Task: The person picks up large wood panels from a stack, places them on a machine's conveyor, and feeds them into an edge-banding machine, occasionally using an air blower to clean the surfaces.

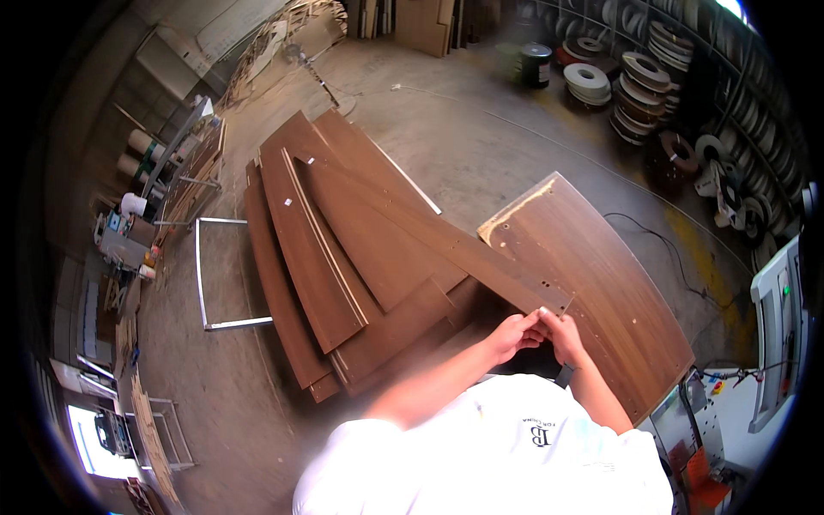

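A long, narrow brown wood-grain board [446,245] slants from the far left toward me across a stack of panels. At its near end, my left hand [512,336] and my right hand [562,335] come together, fingertips almost touching. Both are closed in a pinch, thumbs and fingers pressed together by the board's end. A thin sliver seems to stick up beside the right fingertips; what the fingers hold is too small to make out. Right of the hands lies a wide brown panel [601,292] with small holes and a pale, rough far edge.
Stacked brown panels [309,249] fan out to the left, beside a white metal frame [202,275]. Rolls of edge banding [588,81] and a dark bucket [535,64] stand at the far right. A white machine [777,326] borders the near right; a black cable [665,245] crosses the floor.
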A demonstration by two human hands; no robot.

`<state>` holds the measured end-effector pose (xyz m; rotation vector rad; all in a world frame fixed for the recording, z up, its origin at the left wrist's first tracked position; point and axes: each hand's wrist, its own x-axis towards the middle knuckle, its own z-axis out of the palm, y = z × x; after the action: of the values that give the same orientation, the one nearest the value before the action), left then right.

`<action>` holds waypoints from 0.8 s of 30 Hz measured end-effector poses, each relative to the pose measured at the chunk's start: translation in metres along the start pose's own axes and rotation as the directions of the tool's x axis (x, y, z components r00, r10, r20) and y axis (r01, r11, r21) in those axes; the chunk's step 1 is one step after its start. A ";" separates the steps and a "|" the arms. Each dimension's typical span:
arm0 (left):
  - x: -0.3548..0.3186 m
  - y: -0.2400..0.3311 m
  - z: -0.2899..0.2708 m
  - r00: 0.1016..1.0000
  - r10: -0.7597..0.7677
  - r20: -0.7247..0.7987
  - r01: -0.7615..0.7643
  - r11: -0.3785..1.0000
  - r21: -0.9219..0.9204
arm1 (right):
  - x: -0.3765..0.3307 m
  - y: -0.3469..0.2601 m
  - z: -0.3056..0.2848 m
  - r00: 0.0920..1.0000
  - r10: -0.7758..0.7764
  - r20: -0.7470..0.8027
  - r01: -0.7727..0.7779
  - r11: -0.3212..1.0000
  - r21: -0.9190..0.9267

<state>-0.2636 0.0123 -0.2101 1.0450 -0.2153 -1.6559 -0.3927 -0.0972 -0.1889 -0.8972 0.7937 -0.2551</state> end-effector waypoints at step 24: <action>0.019 0.063 -0.049 0.986 0.155 -0.066 -0.050 0.645 0.763 | -0.179 -0.045 -0.304 0.059 -0.192 -0.980 0.504 0.853 -0.137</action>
<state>-0.1842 -0.0097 -0.2105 1.7252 -0.9408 -1.3831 -0.7280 -0.2159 -0.1747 -0.5544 1.7332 -1.5389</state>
